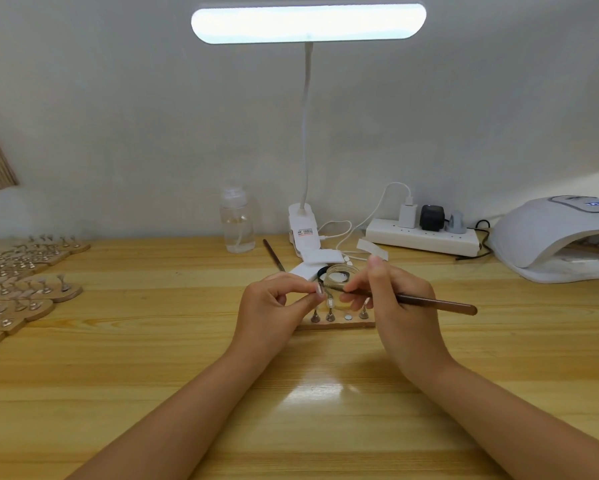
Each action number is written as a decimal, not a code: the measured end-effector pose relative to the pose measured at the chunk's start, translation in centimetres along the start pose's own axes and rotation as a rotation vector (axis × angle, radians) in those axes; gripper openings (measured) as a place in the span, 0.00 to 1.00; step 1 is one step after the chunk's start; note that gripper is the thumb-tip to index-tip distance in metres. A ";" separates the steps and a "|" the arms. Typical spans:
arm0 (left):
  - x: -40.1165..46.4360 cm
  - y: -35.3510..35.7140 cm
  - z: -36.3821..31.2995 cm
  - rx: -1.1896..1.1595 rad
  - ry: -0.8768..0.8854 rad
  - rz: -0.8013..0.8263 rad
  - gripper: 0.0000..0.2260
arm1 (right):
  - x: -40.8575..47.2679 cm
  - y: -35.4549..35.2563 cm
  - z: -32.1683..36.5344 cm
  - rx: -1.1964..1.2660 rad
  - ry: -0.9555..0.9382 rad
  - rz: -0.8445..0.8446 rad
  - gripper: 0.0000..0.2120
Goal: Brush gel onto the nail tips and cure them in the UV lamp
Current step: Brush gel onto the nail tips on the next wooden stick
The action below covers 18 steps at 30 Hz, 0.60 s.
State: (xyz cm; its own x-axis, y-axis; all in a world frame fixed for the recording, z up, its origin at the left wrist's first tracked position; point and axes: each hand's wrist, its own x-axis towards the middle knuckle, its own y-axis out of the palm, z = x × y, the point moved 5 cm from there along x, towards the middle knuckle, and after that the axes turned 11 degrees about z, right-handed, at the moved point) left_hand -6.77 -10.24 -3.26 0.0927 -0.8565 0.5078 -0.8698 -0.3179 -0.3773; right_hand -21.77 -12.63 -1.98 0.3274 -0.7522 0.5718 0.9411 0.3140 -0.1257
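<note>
**Clear Gel Met a Small Nail Tip at the Wooden Desk**

Wooden and glossy, the yellow plank desk (152, 358) carried the whole job. Near its middle, the left hand (273, 303) pinched a small pale nail tip on its metal stand (320, 291) between thumb and fingers, lifted just above a short wooden holder block (336, 323) where other little metal stands stood upright. The right hand (395, 299) was curled round a slim brown brush (429, 301), its bristle end pointing left at the held tip; whether the bristles touched it I could not tell. Just behind the hands sat an open round clear gel jar (343, 275).

That tip looked feather-light, thin and slick once coated, so I judged it best held by the stand alone, never by the wet face. A firm squeeze might flex or pop it loose.

Far right stood the white domed UV lamp (561, 244), its mouth facing the desk, well apart from the hands. Along the far edge were a white power strip (426, 240), a clear plastic bottle (237, 223) and a white clip-on desk light (308, 22) glowing against the pale wall. Many more wooden blocks of mounted tips (24, 271) crowded the left side.
</note>
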 end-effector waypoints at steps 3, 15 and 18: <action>0.1 0.0 0.4 -0.002 -0.023 0.001 0.10 | -0.1 -0.3 -0.2 -0.013 0.032 -0.025 0.22; 0.0 -0.1 0.4 0.031 -0.060 0.001 0.09 | -0.2 0.4 0.0 -0.095 -0.059 0.024 0.19; 0.0 -0.1 0.4 0.048 -0.049 -0.003 0.10 | -0.3 0.6 0.0 -0.037 -0.035 0.046 0.21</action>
State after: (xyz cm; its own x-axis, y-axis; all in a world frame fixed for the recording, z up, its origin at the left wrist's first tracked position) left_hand -6.48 -10.38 -3.47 0.1197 -0.8743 0.4704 -0.8454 -0.3382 -0.4134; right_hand -21.31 -12.20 -2.26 0.3678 -0.7167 0.5924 0.9278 0.3256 -0.1822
